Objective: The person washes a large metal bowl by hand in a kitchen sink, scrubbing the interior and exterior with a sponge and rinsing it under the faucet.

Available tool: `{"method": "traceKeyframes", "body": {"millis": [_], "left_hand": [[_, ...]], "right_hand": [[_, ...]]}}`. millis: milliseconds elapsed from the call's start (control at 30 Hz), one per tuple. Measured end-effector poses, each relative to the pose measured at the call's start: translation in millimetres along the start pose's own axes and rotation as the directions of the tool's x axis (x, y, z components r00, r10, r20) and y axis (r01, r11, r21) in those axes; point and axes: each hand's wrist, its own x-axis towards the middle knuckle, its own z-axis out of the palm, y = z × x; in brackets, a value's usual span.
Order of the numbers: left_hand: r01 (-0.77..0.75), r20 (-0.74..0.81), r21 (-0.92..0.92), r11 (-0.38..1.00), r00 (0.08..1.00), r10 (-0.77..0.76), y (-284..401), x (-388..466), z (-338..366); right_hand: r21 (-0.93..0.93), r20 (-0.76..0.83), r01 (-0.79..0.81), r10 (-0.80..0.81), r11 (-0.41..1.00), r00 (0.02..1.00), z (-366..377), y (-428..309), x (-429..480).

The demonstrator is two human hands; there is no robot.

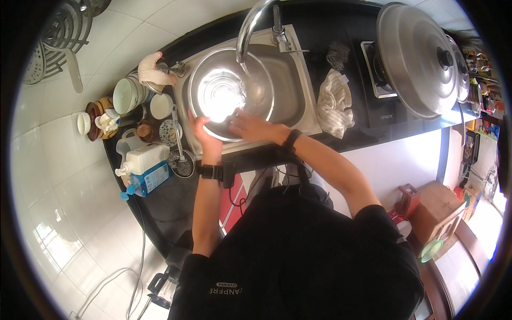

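A large round stainless-steel basin [262, 74] sits in the metal sink [294, 72], under the curved chrome faucet [250, 24]. Water appears to run from the spout into the basin. My left hand [206, 134] grips the basin's near-left rim, thumb over the edge. My right hand [254, 127] reaches over the near rim with its fingers inside the basin; whether they hold anything is hidden by glare. Right of the sink, a crumpled striped cloth [335, 106] lies on the black counter [360, 138], with a steel-wool scourer [338, 55] beyond it.
Left of the sink stand stacked bowls [126, 96], a white pump bottle [150, 159], a blue pump bottle [152, 180] and a small bowl holding a scourer and a long-handled brush [179, 138]. A large lidded pan [420, 64] covers the stove at right.
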Motion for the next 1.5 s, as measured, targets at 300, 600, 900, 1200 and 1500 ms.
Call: {"method": "traceKeyframes", "body": {"millis": [300, 600, 900, 1200, 1500], "left_hand": [[0.08, -0.042, 0.0, 0.997, 0.996, -0.08, -14, 7, -18], [0.026, -0.048, 0.065, 0.998, 0.999, -0.023, -14, 7, -16], [0.13, -0.163, -0.123, 0.984, 0.975, -0.149, -8, 2, -37], [0.353, -0.062, -0.307, 0.884, 0.919, -0.388, -15, -16, -30], [0.781, 0.31, -0.067, 0.621, 0.608, -0.731, -46, -36, -46]], "right_hand": [[-0.375, -0.082, -0.111, 0.086, 0.92, 0.993, -3, 37, 0], [-0.32, -0.079, -0.033, 0.008, 0.947, 0.997, -8, 56, 10], [-0.31, -0.321, -0.017, -0.088, 0.951, 0.943, -57, 13, -40], [0.845, -0.204, -0.091, 0.475, 0.527, 0.856, -77, -3, -44], [0.739, -0.39, -0.059, 0.497, 0.671, 0.775, -110, -26, -50]]}}
